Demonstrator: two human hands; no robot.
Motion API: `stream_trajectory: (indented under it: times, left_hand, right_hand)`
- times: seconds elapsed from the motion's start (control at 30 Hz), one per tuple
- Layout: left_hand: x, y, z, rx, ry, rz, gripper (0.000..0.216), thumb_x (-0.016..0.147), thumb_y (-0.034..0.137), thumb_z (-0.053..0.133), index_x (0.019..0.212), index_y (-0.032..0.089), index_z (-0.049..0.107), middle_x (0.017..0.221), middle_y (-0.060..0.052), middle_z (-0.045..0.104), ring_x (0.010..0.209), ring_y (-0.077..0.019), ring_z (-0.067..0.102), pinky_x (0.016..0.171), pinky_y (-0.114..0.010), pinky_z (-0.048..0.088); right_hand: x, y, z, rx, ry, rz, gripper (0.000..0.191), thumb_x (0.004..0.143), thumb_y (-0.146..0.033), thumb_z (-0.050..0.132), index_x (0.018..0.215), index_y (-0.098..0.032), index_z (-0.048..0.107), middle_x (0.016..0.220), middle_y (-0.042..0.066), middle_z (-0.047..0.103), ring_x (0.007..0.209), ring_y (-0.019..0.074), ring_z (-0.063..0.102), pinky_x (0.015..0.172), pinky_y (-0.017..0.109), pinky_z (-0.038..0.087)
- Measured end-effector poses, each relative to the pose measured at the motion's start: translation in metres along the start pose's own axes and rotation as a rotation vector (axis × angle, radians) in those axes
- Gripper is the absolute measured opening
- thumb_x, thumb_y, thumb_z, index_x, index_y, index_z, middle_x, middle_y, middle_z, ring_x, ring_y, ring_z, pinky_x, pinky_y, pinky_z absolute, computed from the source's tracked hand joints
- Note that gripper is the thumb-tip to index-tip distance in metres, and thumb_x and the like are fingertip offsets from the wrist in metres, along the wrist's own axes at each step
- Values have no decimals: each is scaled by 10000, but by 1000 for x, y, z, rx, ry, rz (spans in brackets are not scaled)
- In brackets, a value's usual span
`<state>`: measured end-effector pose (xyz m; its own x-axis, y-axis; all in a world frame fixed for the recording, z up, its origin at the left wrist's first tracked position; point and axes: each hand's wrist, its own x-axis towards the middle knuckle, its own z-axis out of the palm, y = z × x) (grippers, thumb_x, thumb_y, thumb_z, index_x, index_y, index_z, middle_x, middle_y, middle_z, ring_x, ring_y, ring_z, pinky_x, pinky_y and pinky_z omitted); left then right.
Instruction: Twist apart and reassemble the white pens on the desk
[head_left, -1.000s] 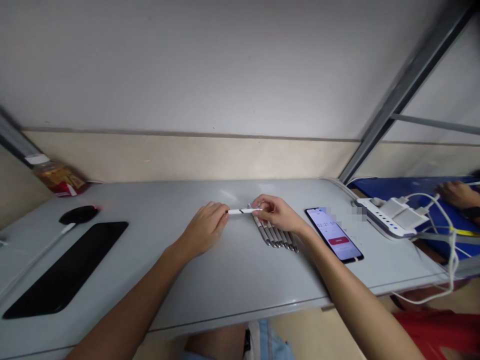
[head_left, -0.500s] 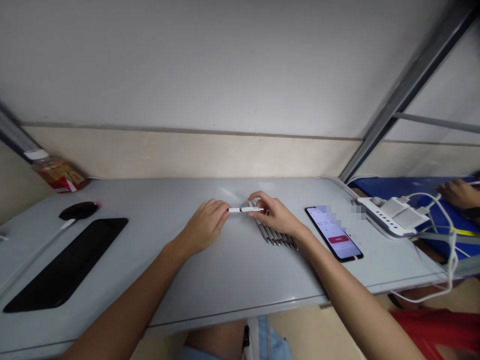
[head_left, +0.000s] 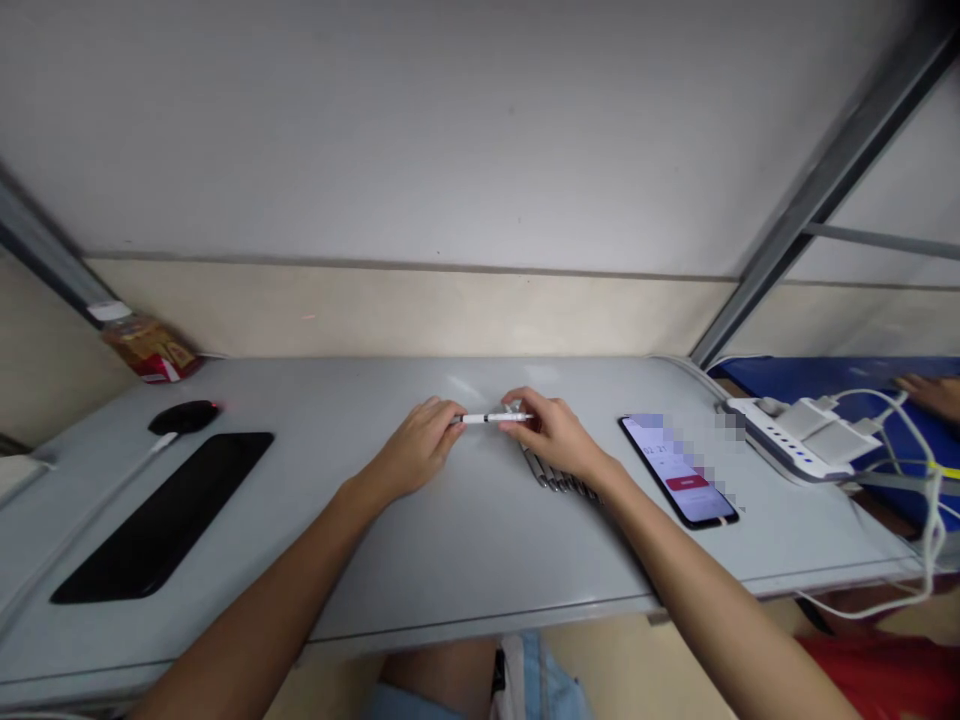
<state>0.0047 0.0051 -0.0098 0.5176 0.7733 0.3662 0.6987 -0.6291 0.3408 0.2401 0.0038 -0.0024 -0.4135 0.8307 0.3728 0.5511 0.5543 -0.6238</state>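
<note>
A white pen [head_left: 477,418] with a dark band is held level between my two hands, just above the desk. My left hand [head_left: 421,440] pinches its left end between thumb and fingers. Around the clear right end, the thumb and fingers of my right hand [head_left: 553,428] are closed. A small pale piece shows at the right fingertips, too small to make out. Several grey pens [head_left: 551,476] lie side by side on the desk under my right hand, which partly hides them.
A lit phone [head_left: 679,472] and a white power strip [head_left: 802,440] with cables lie to the right. On the left are a black slab [head_left: 165,518], a black mouse [head_left: 184,417] and a drink bottle [head_left: 150,345]. Another person's hand [head_left: 930,393] rests at far right.
The view has shifted slightly, so the surroundings appear further right. My left hand's fingers sit a little differently on the pen; both hands still hold it.
</note>
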Motion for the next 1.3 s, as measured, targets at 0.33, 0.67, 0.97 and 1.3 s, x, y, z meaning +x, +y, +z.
stream_trajectory:
  times: [0.33,0.67,0.97,1.3]
  left_hand:
    - [0,-1,-2,79,50,40,248,972,297,332,953,181,550,872,-48,590,829,-188,505,787,-347,421]
    - [0,-5,-7,127,63,65,260,969,296,331,925,178,558,866,-53,601,821,-191,515,784,-347,423]
    - [1,1,-11,252,51,110,291,974,274,311,808,195,537,759,-46,576,727,-193,483,694,-345,378]
    - [-3,14,-12,532,161,136,289,950,244,345,796,209,587,715,-62,585,702,-210,486,656,-370,323]
  right_hand:
    - [0,-2,0,-16,-33,9,274,929,-418,488,1048,-198,599,696,-13,584,593,112,474,577,215,303]
    - [-1,-3,1,-55,-50,-1,262,936,-400,482,1026,-192,613,692,-5,594,584,112,467,574,220,302]
    - [2,-9,7,178,-19,86,366,945,-447,415,777,-177,597,623,-15,507,563,107,416,562,232,298]
    - [2,-6,-1,1118,-401,612,329,838,-458,566,712,-155,543,449,-115,211,395,50,106,372,205,92]
